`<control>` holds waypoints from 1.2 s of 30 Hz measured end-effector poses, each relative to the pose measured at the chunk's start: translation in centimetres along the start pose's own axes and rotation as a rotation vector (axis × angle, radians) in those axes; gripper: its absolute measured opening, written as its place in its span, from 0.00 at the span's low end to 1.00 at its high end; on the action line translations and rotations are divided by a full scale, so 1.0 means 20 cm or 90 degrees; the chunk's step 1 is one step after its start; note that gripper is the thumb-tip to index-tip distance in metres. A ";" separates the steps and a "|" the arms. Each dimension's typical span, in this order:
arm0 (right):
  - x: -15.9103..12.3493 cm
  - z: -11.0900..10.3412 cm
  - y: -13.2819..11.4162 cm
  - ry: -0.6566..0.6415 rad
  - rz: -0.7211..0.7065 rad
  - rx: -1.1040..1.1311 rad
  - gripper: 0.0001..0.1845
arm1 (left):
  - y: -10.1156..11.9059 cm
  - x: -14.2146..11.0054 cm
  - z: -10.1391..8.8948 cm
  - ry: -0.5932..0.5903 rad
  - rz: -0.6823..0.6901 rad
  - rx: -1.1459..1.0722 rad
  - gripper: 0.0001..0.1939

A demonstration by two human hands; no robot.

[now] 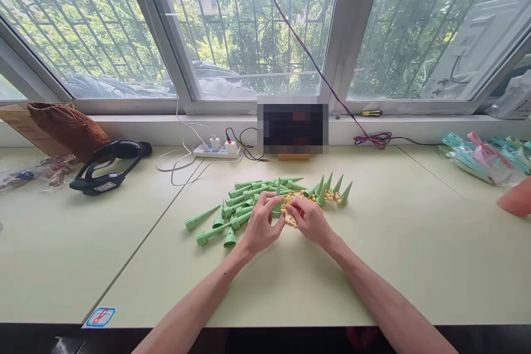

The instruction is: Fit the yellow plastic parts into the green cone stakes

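A heap of green plastic cone spikes (244,199) lies in the middle of the pale green table (394,265), with small yellow parts (332,194) mixed in. My left hand (261,224) is curled around a green spike (277,209) at the heap's near edge. My right hand (311,220) pinches small yellow parts (290,215) right beside it. The two hands touch at the fingertips. Several spikes stand upright on their wide ends at the heap's right side (338,188).
A black handheld device (108,168) and a brown bag (68,124) lie at the left. A white power strip (218,149) with cables sits by the window sill. Pastel clips in a clear bag (481,157) lie at the right, near another person's hand (516,199).
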State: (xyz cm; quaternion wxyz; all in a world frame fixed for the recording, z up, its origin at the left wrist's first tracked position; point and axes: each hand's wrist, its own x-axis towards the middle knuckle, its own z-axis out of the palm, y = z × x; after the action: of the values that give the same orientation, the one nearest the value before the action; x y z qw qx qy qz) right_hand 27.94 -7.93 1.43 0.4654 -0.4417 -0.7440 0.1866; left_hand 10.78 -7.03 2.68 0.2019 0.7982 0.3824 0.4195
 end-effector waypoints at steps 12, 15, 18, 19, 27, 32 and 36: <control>0.00 0.00 0.00 -0.003 0.020 0.017 0.15 | 0.01 0.00 0.00 0.000 0.003 0.003 0.15; 0.00 0.00 -0.01 -0.004 0.002 0.039 0.08 | 0.00 0.00 0.00 0.011 -0.004 0.005 0.15; 0.00 -0.01 -0.01 -0.002 -0.016 0.034 0.07 | 0.00 0.00 0.00 0.008 -0.006 0.003 0.16; 0.00 -0.01 -0.01 -0.002 -0.017 0.032 0.07 | 0.00 0.00 0.00 0.004 -0.007 0.002 0.16; 0.00 0.00 0.01 -0.024 0.001 0.008 0.15 | 0.01 0.00 0.00 -0.016 0.000 -0.003 0.16; 0.00 0.00 0.02 -0.038 0.005 -0.005 0.24 | 0.00 0.00 0.00 -0.038 0.027 -0.006 0.16; 0.00 0.01 0.03 -0.047 0.026 0.008 0.25 | 0.00 -0.01 0.00 -0.044 0.026 -0.008 0.15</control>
State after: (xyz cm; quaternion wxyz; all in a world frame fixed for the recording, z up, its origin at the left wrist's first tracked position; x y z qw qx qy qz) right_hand 28.05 -7.62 0.99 0.4364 -0.4463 -0.7505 0.2170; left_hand 10.76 -7.17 2.66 0.2111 0.8185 0.3560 0.3984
